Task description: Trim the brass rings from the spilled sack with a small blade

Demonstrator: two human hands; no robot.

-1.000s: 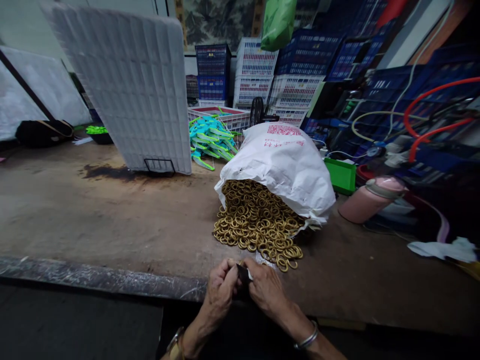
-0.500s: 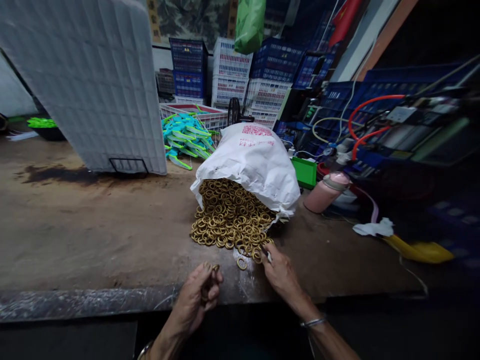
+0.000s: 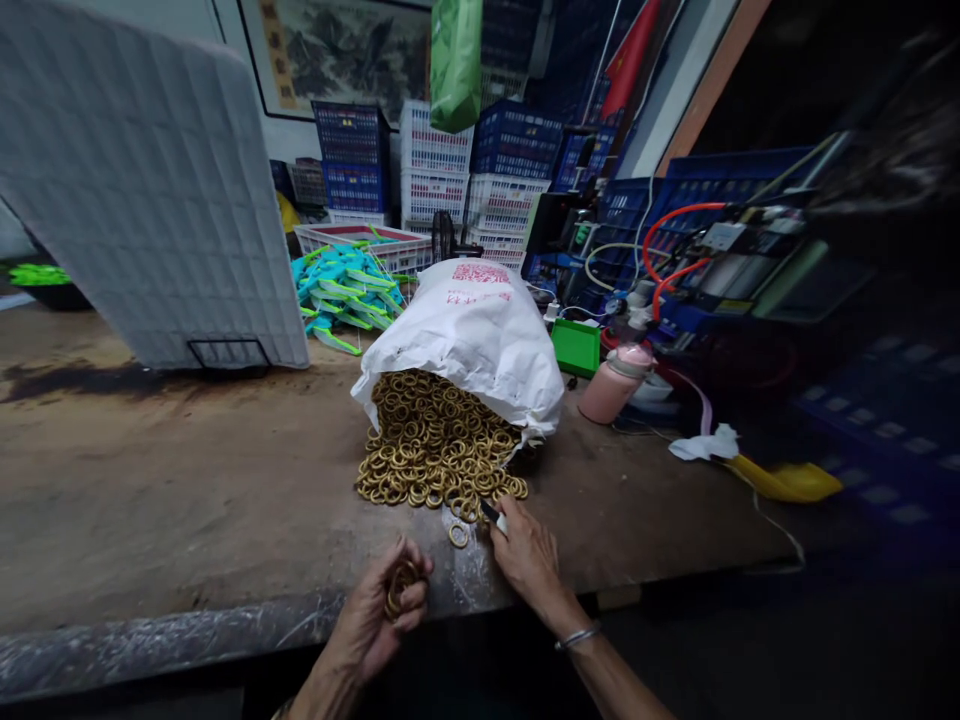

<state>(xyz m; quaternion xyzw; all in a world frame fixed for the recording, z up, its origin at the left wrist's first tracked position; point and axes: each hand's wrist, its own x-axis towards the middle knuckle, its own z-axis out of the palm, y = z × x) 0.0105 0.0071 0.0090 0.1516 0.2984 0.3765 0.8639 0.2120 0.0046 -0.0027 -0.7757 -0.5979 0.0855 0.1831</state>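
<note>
My left hand (image 3: 367, 618) is closed around a few brass-coloured rings (image 3: 400, 586) just above the table's front edge. My right hand (image 3: 531, 562) grips a small knife (image 3: 492, 515) with a dark blade and a pale handle; its tip points up and left at the front of the ring pile. That pile of rings (image 3: 431, 455) spills from the mouth of a white woven sack (image 3: 480, 335) lying on its side. A single ring (image 3: 458, 536) lies in front of the pile, between my two hands.
A tall white padded panel (image 3: 172, 200) stands on the table (image 3: 187, 520) at left. Turquoise and green pieces (image 3: 345, 285) are heaped behind the sack. To the right are a green tray (image 3: 576, 347), a pink bottle (image 3: 616, 385), red hoses and yellow material (image 3: 787, 480).
My hands, together one second ago around a dark object, have parted. The left has drawn back with rings; the right has come to the pile's front with the knife. The view has swung right.
</note>
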